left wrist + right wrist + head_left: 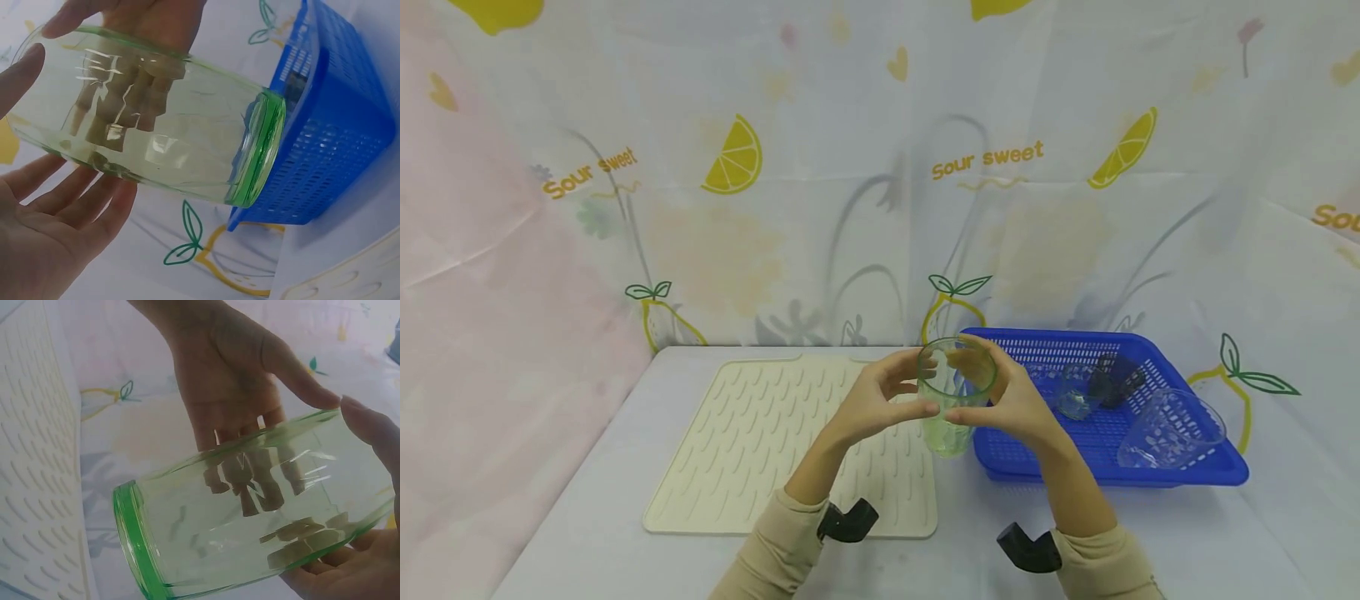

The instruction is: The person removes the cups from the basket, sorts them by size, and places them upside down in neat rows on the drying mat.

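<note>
A clear, green-tinted drinking glass (951, 429) is held up between both hands, its mouth upward and its body over the gap between mat and basket. The left hand (880, 398) grips its left side, thumb toward me and fingers around the far side. From the right, the right hand (1013, 402) holds it the same way, the two thumbs almost meeting at the front. In the left wrist view the thick green base of the glass (259, 150) shows below the hands. Fingers appear through its wavy wall in the right wrist view.
A cream drying mat (760, 450) with raised ridges lies on the white table at left. On the right stands a blue perforated basket (1105, 477) holding a large clear glass bowl (1172, 433), a smaller glass (1077, 396) and a dark item (1116, 379). A printed cloth hangs behind.
</note>
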